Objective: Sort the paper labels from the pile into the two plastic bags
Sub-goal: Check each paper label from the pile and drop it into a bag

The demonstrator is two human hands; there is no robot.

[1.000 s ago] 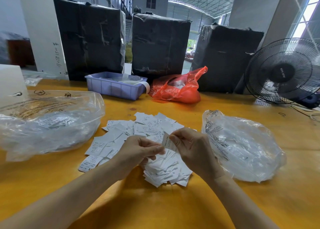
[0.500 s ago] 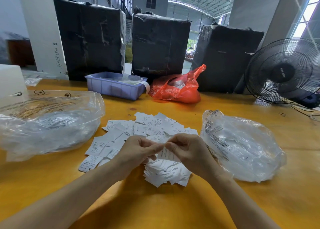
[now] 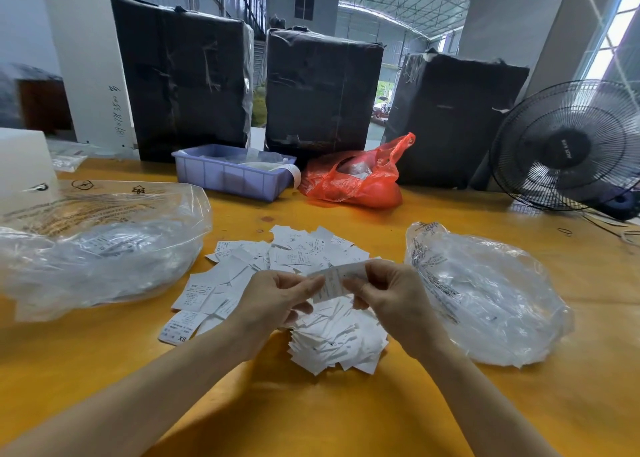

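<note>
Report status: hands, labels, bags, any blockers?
Left hand and right hand both pinch one label above pile. Clear bags left and right, nothing in the way.

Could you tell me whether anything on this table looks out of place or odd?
Nothing stands out: the label pile lies loose between the two clear bags, and both hands pinch one label.

White labels (image 3: 298,259) piled between clear bags (image 3: 485,294).

label (image 3: 337,280) print: blurred | pile (image 3: 332,339): partly behind hands | left bag (image 3: 86,252): cut by frame edge
</note>
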